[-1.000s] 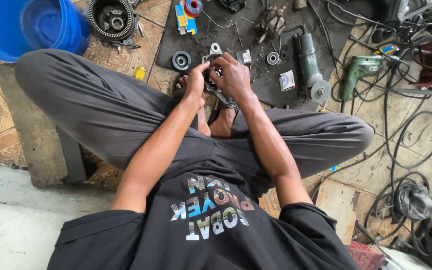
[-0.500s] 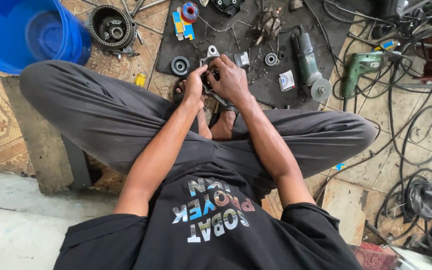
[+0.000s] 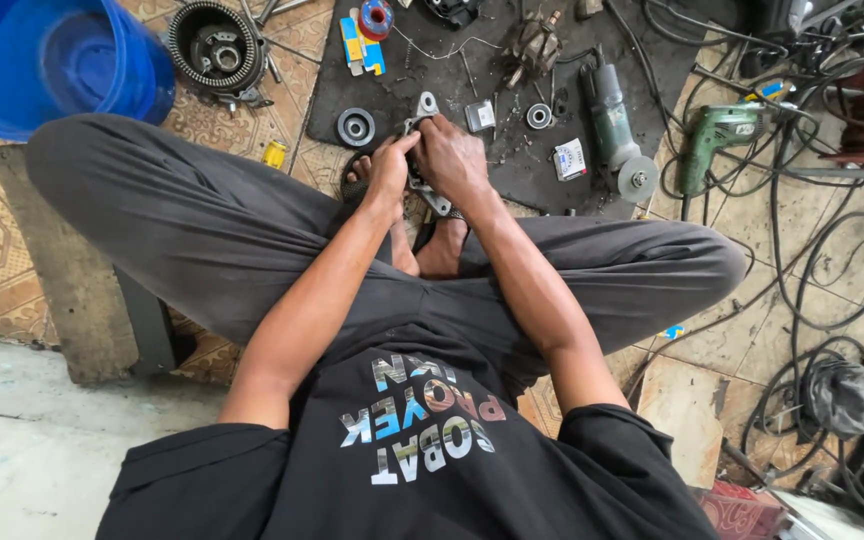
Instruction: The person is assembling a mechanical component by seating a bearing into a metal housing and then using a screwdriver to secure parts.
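Item: grey cast-metal housing bracket, at the near edge of the black rubber floor mat, just past the bare feet. Left hand and right hand both have fingers closed on it. Step, judged: working the part, likely disassembly; a firm steadying grip looks needed. At 11 o'clock, round black bearing; at 2 o'clock, green angle grinder; far 10 o'clock, blue plastic bucket.

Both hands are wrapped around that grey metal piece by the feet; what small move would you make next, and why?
Probably keep the left hand bracing the metal part while the right hand works it: both grip it together above the feet.
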